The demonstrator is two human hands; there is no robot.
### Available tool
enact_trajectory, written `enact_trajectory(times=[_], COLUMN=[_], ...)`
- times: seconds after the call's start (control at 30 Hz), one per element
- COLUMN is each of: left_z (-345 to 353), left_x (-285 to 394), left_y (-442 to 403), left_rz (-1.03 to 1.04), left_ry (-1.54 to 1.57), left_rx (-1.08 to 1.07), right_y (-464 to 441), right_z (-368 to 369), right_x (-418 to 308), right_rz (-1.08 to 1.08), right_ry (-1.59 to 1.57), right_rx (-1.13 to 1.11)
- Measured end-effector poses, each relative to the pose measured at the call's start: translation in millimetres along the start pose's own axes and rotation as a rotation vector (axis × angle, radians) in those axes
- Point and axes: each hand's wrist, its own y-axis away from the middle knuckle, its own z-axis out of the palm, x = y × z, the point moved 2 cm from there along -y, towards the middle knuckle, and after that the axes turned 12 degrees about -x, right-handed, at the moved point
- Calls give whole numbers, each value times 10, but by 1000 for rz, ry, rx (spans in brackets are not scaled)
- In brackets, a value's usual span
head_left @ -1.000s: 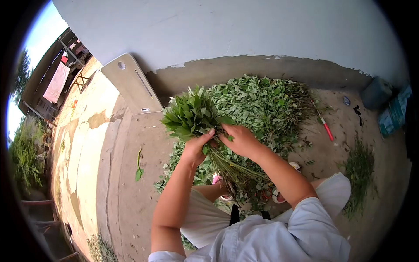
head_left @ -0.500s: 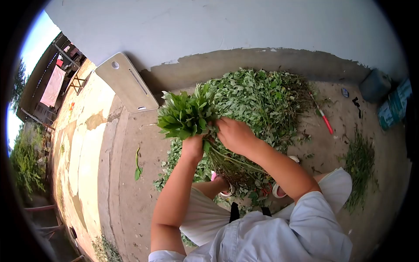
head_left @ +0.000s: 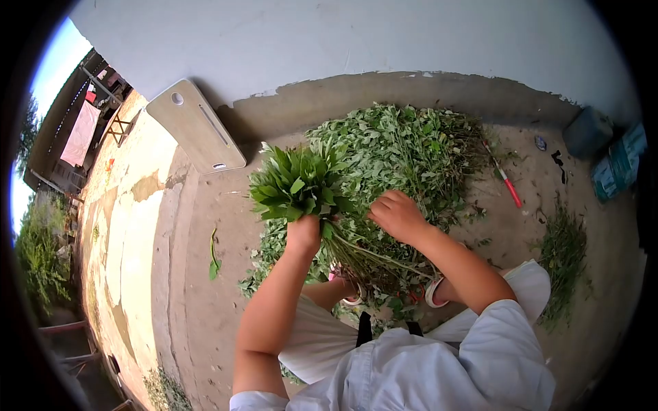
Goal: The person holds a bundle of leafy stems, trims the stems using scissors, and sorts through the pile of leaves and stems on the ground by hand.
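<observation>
Leafy green bunch (head_left: 298, 181) is standing out just left of the middle of the frame, closed in the left hand (head_left: 303, 236) of a seated person. That hand is wrapping the bunch just below its leaves, a grip that is probably keeping the cluster together and the leaf tips level. Long stems (head_left: 363, 257) are trailing toward the lower right, over the ground between the person's feet.

The right hand (head_left: 399, 218) is hovering beside the bunch, apart from it, with fingers curled in; whether they are pinching anything, I cannot tell.

Behind the hands, a wide pile of cut plants (head_left: 411, 147) is lying on the concrete floor (head_left: 199, 308) near the wall (head_left: 343, 41), seemingly placed within easy reach. Most of its stems are pointing toward the right of the frame, likely so they can be grasped the same way round.

A red-handled tool (head_left: 511, 192) is lying right of the pile. At upper left, a pale board (head_left: 199, 130) is leaning on the wall, perhaps to be out of the way. A loose sprig (head_left: 215, 264) is lying at left.
</observation>
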Motion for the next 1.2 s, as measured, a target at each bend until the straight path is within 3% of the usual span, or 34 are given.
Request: enact_trajectory(times=[0.03, 0.07, 0.13, 0.17, 0.27, 0.3, 0.37, 0.4, 0.47, 0.5, 0.6, 0.63, 0.7, 0.73, 0.8, 0.83, 0.87, 0.97, 1.07, 1.2], left_z=[-11, -22, 102, 114, 112, 99, 93, 87, 72, 69, 83, 66, 12, -2, -47, -103, -159, -40, 14, 192], left_x=[-94, -187, 304, 400, 330, 260, 252, 256, 269, 283, 371, 348, 299, 273, 181, 34, -114, -39, -68, 188], left_y=[-18, -35, 47, 66, 47, 30, 42, 46, 51, 55, 93, 98, 85, 84, 65, 64, 66, 148, 190, 296], left_rz=[72, 147, -268, -304, -260, -224, -197, -168, -180, -190, -135, -138, -75, -76, -109, 4, 121, 35, -11, 22], left_ry=[-168, -329, 539, 499, 491, 542, 518, 499, 484, 476, 376, 378, 133, 134, 32, -81, -191, -747, -548, -690], left_rx=[-10, -4, -86, -75, -181, -223, -255, -283, -273, -261, -287, -284, -252, -250, -205, -244, -269, -355, -388, -447], right_y=[44, 70, 101, 48, -292, -375, -513, -542, -548, -523, -467, -472, -515, -496, -424, -377, -284, 20, 278, 441], right_z=[-21, -37, -34, -41, -139, -223, -337, -306, -150, -80, -30, -19, -61, -52, -81, 0, 74, 139, 169, 134], right_x=[29, 57, 157, 175, 101, 59, -82, -101, -117, -129, -58, -76, -108, -119, -128, -63, 9, 156, 276, 277], right_rz=[213, 215, 454, 456, 29, 33, 61, 62, 172, 220, 270, 272, 111, 110, -49, -116, -117, -155, -64, -86], right_ry=[-48, -49, -895, -896, -568, -569, -689, -692, -809, -990, -1104, -1106, -632, -632, -229, -143, -142, -103, -89, -122], right_rx=[-370, -370, -338, -334, -13, -10, -459, -454, -724, -680, -632, -635, -389, -390, -149, -88, -92, -71, -131, -109])
